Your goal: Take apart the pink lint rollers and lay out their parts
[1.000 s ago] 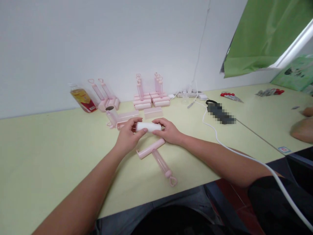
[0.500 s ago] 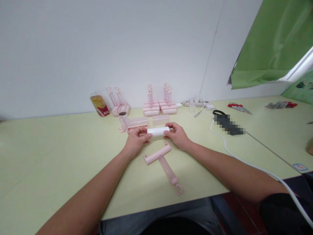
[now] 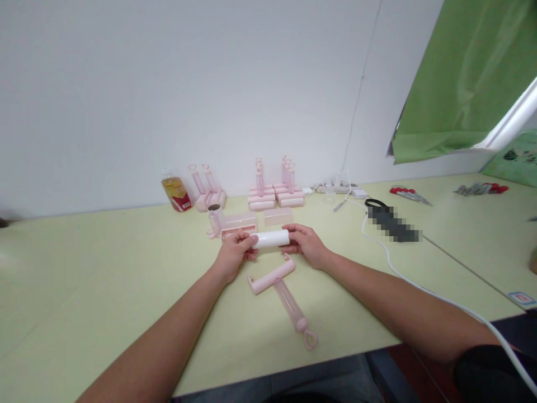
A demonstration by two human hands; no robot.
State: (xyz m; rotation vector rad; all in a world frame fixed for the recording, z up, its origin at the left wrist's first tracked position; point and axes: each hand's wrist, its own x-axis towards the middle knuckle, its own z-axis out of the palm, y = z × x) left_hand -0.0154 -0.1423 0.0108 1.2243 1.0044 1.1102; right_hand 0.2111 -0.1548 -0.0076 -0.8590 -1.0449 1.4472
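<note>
Mid-bench: roll in both hands, frame lying without one

Far left, bottle [image 3: 178, 194] by the wall [image 3: 126, 112]. Next, left rollers [image 3: 212, 200], pink, handles up. In front of them, tube [image 3: 216, 222], dark end on top; what it is for, can't tell. Just right, case [image 3: 227, 232], pink, open side showing, long cover [image 3: 241, 218] behind it.

Left hand [image 3: 232, 256]: grip closed on roll's left end, thumb on top. Roll [image 3: 272, 239]: white, held sideways between the hands over the bench [image 3: 104, 291], just beyond the frame; raised or resting, can't tell. Back rollers [image 3: 274, 200]: two groups, handles up, exact count unclear. Small cover [image 3: 278, 216] in front of them. Frame [image 3: 288, 302]: crossbar plus clear handle, heart loop toward the person, lying on bench, no roll between its end tabs. Right hand [image 3: 308, 246]: fingertip grip on roll's right end.

Further right: power strip [image 3: 339, 188], cable [image 3: 384, 249], pixelated black item [image 3: 390, 225], red-handled tools [image 3: 409, 195].

Progress, judged: wall rollers look finished. One unit looks unfinished: roll, frame, case, covers all apart, roll not on frame, case uncovered.
</note>
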